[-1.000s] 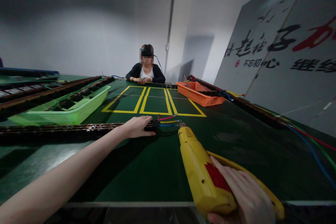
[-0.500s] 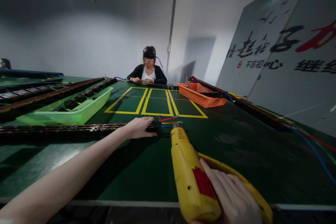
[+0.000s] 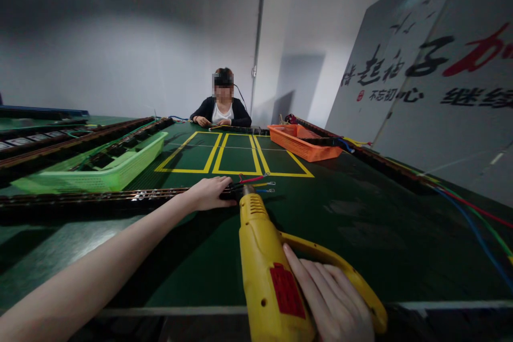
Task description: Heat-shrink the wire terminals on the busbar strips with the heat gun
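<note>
My right hand is wrapped round the handle of a yellow heat gun with a red label. The gun's metal nozzle points away from me, close beside the wire end of a long black bar with copper-coloured strips. My left hand is closed over the right end of this bar, a little left of the nozzle; its fingertips are partly hidden. Red, yellow and blue wires with metal lugs stick out to the right past that hand. Whether the nozzle touches the wires I cannot tell.
A green basket with black bars in it stands at the left, among more long bars. An orange basket sits at the back right, beside another wired bar. Across the table sits a person. Yellow tape marks the green tabletop.
The heat gun has moved left in my right hand, so its nozzle is nearer my left hand and the wire bases. My left hand stays on the bar. The view has shifted slightly.
</note>
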